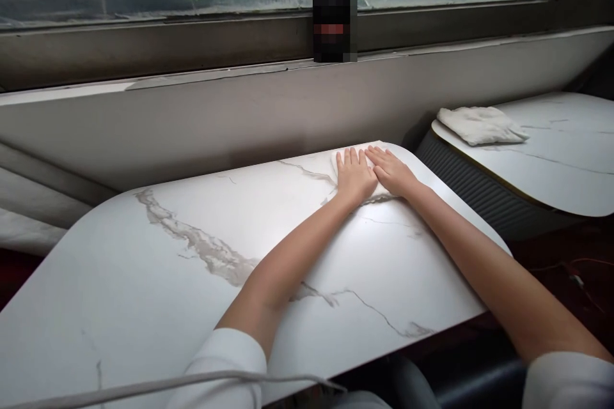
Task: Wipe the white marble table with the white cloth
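A folded white cloth [382, 193] lies near the far right corner of a white marble-patterned table [182, 307]. My left hand [355, 176] rests flat on it, fingers stretched out and a little spread. Beside it, my right hand [391, 170] also presses down flat, with its fingers reaching toward the left and its thumb close to the left hand. Both palms hide much of the cloth, and neither hand's fingers wrap around it.
A second marble-patterned table [570, 140] with a ribbed base stands at the right, bearing another white cloth [482, 125]. Behind the tables run a low wall [215, 112] and windows. A pale cord or strap [192, 380] crosses the lower foreground.
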Demonstrator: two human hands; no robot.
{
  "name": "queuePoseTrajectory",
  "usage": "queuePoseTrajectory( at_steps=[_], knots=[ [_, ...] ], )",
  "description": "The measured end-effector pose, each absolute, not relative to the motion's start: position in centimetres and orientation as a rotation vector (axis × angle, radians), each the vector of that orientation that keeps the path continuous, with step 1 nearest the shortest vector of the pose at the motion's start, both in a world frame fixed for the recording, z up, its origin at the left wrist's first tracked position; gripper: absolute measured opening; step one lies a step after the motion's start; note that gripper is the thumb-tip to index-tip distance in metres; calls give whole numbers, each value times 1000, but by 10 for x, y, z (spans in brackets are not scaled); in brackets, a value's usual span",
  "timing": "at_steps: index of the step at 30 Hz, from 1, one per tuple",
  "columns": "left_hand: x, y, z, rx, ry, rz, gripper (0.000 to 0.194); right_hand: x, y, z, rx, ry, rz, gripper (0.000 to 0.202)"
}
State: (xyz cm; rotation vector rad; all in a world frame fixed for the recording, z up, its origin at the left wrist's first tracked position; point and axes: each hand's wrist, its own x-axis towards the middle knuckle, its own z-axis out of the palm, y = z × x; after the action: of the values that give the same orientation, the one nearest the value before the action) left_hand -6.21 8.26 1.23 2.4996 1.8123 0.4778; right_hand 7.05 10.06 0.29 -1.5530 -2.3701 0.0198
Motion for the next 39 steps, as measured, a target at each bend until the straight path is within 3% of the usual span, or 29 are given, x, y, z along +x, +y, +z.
queuePoseTrajectory(
  at_steps=[9, 13, 17, 29, 39],
  knots=[
    [-10, -61, 17, 2656, 1484, 475, 60, 143, -72, 0, -1593, -2275, -21, 55],
    [10, -88, 19, 2711, 1307, 480, 61, 171, -111, -7, -1716, -2170, -42, 55],
    [19, -61, 19, 2669, 1317, 471, 60, 176, -78, -6, -1837, -2143, -36, 56],
    [6, 107, 16, 2492, 1680, 474, 56, 139, 131, 5, -1713, -2219, 95, 54],
    [5, 112, 13, 2520, 1701, 497, 55, 139, 127, 3, -1694, -2194, 111, 50]
  ],
)
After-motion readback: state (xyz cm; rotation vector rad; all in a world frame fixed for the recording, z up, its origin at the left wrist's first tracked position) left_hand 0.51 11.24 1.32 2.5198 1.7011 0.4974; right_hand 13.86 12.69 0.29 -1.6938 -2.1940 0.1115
